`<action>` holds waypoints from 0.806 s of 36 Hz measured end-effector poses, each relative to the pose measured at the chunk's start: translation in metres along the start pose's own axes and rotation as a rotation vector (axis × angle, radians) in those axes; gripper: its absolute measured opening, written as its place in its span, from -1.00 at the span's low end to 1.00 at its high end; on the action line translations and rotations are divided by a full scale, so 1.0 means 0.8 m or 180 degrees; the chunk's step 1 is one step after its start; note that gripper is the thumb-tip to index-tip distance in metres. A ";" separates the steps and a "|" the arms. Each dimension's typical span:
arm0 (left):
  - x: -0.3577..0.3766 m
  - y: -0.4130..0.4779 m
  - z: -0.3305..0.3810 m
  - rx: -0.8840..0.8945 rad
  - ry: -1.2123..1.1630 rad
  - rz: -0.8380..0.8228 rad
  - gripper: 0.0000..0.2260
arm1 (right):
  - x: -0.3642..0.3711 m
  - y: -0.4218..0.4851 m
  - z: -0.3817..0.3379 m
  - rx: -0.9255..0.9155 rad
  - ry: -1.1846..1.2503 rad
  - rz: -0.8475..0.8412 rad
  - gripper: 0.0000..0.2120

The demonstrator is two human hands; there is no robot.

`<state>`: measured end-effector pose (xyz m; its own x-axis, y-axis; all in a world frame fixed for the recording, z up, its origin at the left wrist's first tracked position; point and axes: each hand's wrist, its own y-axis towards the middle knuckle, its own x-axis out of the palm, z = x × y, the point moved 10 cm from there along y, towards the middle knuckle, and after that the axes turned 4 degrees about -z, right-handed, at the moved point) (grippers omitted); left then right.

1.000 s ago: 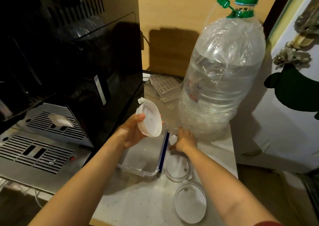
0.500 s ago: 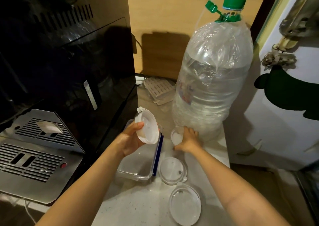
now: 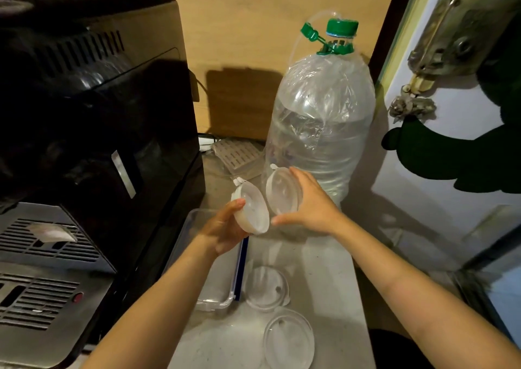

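Round plastic lid (image 3: 251, 210) gripped in left hand (image 3: 224, 234) | second lid (image 3: 282, 195) gripped in right hand (image 3: 314, 208) | edges nearly touching, apparently being stacked | third lid (image 3: 266, 287) and fourth lid (image 3: 289, 340) lie uncollected on counter (image 3: 324, 270)

A big water bottle (image 3: 318, 131) is standing on the counter (image 3: 324, 270), a black coffee machine (image 3: 98, 100) sitting left of it, a clear box (image 3: 222, 282) lying between.

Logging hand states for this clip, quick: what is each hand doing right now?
Left hand: grips a white round lid.
Right hand: holds a clear round lid between fingers and thumb.
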<state>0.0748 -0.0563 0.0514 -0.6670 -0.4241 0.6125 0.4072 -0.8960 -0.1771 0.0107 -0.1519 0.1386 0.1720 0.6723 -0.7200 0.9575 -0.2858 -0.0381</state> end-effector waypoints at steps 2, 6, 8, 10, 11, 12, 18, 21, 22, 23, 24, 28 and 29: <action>0.015 0.004 -0.002 0.0017 -0.0107 -0.0220 -0.21 | 0.001 -0.006 -0.010 -0.0114 0.0029 -0.0055 0.01; 0.042 0.008 -0.001 0.0079 -0.0066 -0.0561 -0.28 | 0.010 -0.010 -0.016 -0.0169 0.0035 -0.0199 0.07; 0.051 0.009 0.000 0.0115 -0.0020 -0.0673 -0.29 | 0.012 -0.011 -0.019 -0.0206 0.0028 -0.0220 0.08; 0.057 0.010 0.001 0.0125 -0.0027 -0.0725 -0.30 | 0.013 -0.013 -0.022 -0.0246 0.0004 -0.0229 0.08; 0.057 0.010 0.001 0.0124 -0.0039 -0.0730 -0.29 | 0.012 -0.013 -0.023 -0.0270 -0.0009 -0.0230 0.08; 0.057 0.011 0.001 0.0122 -0.0056 -0.0731 -0.29 | 0.012 -0.013 -0.025 -0.0291 -0.0019 -0.0234 0.08; 0.062 0.011 0.006 0.0141 -0.0229 -0.0824 -0.27 | 0.012 -0.015 -0.030 -0.0386 -0.0061 -0.0299 0.08; 0.064 0.011 0.008 0.0150 -0.0249 -0.0866 -0.26 | 0.013 -0.013 -0.030 -0.0396 -0.0106 -0.0317 0.09; 0.064 0.011 0.008 0.0151 -0.0242 -0.0881 -0.26 | 0.013 -0.013 -0.031 -0.0404 -0.0124 -0.0321 0.09; 0.064 0.011 0.008 0.0152 -0.0236 -0.0893 -0.26 | 0.013 -0.013 -0.032 -0.0412 -0.0141 -0.0324 0.09; 0.064 0.011 0.009 0.0156 -0.0228 -0.0906 -0.26 | 0.012 -0.013 -0.033 -0.0420 -0.0157 -0.0326 0.09; 0.067 0.010 0.012 0.0160 -0.0180 -0.0991 -0.27 | 0.010 -0.012 -0.038 -0.0474 -0.0257 -0.0340 0.09; 0.067 0.010 0.012 0.0156 -0.0170 -0.0998 -0.27 | 0.010 -0.012 -0.039 -0.0491 -0.0290 -0.0342 0.09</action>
<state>0.0484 -0.0851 0.0904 -0.7316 -0.1199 0.6711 0.2175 -0.9740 0.0631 0.0101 -0.1227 0.1549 0.0520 0.6267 -0.7775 0.9945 -0.1030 -0.0165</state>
